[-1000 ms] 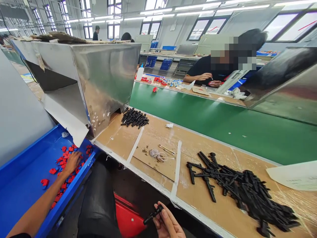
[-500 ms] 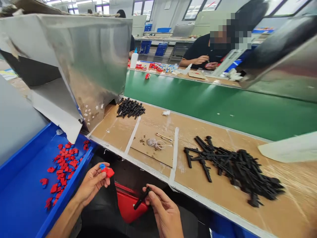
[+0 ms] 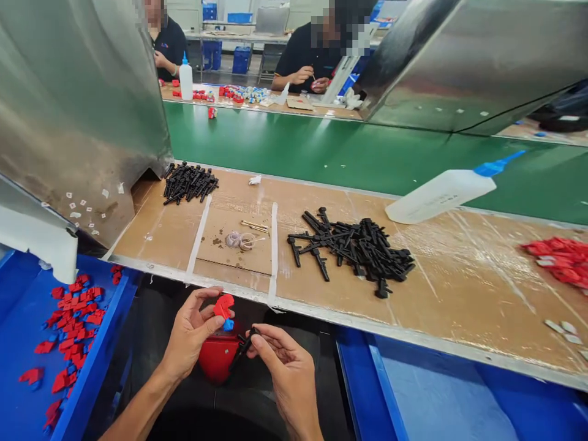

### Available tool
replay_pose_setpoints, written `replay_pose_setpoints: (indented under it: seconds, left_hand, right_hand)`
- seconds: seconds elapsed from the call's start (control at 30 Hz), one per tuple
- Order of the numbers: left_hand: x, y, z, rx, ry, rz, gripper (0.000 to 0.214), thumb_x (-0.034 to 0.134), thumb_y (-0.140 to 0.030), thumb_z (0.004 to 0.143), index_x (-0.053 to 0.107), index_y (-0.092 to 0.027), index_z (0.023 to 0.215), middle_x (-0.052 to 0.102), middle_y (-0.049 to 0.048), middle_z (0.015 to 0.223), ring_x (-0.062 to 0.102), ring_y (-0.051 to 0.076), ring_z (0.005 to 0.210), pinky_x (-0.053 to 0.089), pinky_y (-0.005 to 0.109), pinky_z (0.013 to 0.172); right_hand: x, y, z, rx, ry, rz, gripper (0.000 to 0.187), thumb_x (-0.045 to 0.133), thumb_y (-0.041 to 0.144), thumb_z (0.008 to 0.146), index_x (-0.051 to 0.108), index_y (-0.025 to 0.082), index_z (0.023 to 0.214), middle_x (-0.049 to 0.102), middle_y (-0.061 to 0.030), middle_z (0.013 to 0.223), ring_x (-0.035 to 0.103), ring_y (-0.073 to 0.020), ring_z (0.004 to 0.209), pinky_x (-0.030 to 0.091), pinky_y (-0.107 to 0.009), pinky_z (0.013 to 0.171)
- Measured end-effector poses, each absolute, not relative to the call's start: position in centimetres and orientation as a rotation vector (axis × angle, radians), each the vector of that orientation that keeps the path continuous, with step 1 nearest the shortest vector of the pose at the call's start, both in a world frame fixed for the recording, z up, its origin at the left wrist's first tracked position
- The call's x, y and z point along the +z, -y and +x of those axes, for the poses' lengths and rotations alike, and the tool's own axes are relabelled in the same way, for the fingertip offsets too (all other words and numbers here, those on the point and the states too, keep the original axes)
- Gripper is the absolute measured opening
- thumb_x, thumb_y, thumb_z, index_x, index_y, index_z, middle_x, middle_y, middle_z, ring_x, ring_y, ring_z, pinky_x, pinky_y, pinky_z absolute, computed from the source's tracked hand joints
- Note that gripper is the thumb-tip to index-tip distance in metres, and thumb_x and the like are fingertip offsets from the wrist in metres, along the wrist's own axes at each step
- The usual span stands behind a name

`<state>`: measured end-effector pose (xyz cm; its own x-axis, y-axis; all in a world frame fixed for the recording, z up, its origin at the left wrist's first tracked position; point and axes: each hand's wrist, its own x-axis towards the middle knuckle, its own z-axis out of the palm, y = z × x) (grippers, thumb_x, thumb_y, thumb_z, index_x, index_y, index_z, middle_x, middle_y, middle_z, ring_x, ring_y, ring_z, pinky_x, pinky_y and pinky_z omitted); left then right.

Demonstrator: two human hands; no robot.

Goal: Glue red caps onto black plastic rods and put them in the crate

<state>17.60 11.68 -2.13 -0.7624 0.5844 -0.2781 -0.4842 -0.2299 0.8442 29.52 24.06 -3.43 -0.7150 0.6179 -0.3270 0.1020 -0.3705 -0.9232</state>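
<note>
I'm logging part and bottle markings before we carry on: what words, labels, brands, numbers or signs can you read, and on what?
None can be read.
Tilted white bottle: faint print, too blurred.
Dark shirt of the co-worker at far left: small chest mark, too small.
Red-and-blue piece in the left hand: no lettering discernible.
Black piece in the right hand: no lettering discernible.

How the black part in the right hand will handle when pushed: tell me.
The black part is probably stiff, since its shaft looks straight. It seems light: the right hand holds it in a fingertip pinch. Laid down, it may resist rolling if stubbed like parts in the larger black heap.
</note>
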Motion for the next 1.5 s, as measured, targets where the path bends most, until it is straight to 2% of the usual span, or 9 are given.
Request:
replay_pose_setpoints:
  seconds: [0.17, 0.47, 0.67, 0.8, 1.1, 1.5]
  left_hand:
    - [-2.5, -12.1, 17.1, 1.929, -1.439, 0.157, 0.033, 0.079, -0.020, 0.074, 0.070, -0.019, 0.106, 0.073, 0.0084, 0.108, 0.067, 0.022, 0.102, 0.054, 0.030, 0.089]
    - [-2.7, -12.3, 17.2, 1.833, -1.531, 0.170, 0.035, 0.078, -0.024, 0.075, 0.074, -0.020, 0.110, 0.076, 0.0084, 0.108, 0.071, 0.025, 0.097, 0.059, 0.034, 0.084]
    - [-1.9, -12.6, 17.0, 1.767, -1.528, 0.211, 0.029, 0.079, -0.025, 0.075, 0.076, -0.023, 0.104, 0.078, 0.0052, 0.101, 0.073, 0.023, 0.095, 0.059, 0.030, 0.083]
    - [-1.9, -12.7, 17.0, 1.717, -1.474, 0.257, 0.029, 0.078, -0.023, 0.076, 0.076, -0.022, 0.104, 0.078, 0.0066, 0.101, 0.073, 0.022, 0.095, 0.058, 0.029, 0.085]
    - [-3.1, -13.2, 17.7, 1.767, -1.332, 0.114, 0.031, 0.081, -0.020, 0.073, 0.074, -0.016, 0.103, 0.078, 0.0103, 0.101, 0.071, 0.020, 0.096, 0.054, 0.030, 0.089]
    - [-2.8, -12.9, 18.3, 1.751, -1.321, 0.143, 0.029, 0.080, -0.021, 0.075, 0.070, -0.014, 0.101, 0.077, 0.0106, 0.102, 0.070, 0.019, 0.097, 0.050, 0.029, 0.092]
  right_hand:
    - [-2.6, -24.6, 29.0, 2.036, 1.600, -0.952, 0.022, 0.080, 0.033, 0.072, 0.076, 0.020, 0.089, 0.076, -0.0044, 0.075, 0.070, -0.0179, 0.065, 0.059, -0.026, 0.063]
    - [-3.0, -25.1, 29.2, 1.788, 1.904, -0.786, 0.018, 0.076, 0.028, 0.078, 0.075, 0.023, 0.095, 0.075, -0.0029, 0.081, 0.071, -0.0183, 0.070, 0.059, -0.028, 0.065]
    - [-2.7, -25.3, 28.5, 1.963, 1.842, -0.860, 0.020, 0.078, 0.032, 0.076, 0.075, 0.021, 0.092, 0.076, -0.0033, 0.077, 0.072, -0.0197, 0.068, 0.060, -0.029, 0.066]
    - [-2.8, -25.3, 28.6, 2.099, 1.742, -0.877, 0.019, 0.079, 0.032, 0.075, 0.076, 0.021, 0.091, 0.078, -0.0030, 0.080, 0.072, -0.0193, 0.070, 0.061, -0.028, 0.066]
    - [-4.1, -24.8, 29.8, 2.000, 1.708, -1.003, 0.021, 0.083, 0.031, 0.070, 0.078, 0.022, 0.088, 0.077, -0.0022, 0.075, 0.072, -0.0174, 0.065, 0.060, -0.025, 0.062]
    - [-2.8, -24.8, 29.7, 2.105, 1.568, -1.108, 0.024, 0.089, 0.033, 0.060, 0.074, 0.019, 0.073, 0.072, -0.0009, 0.063, 0.066, -0.0138, 0.057, 0.055, -0.022, 0.056]
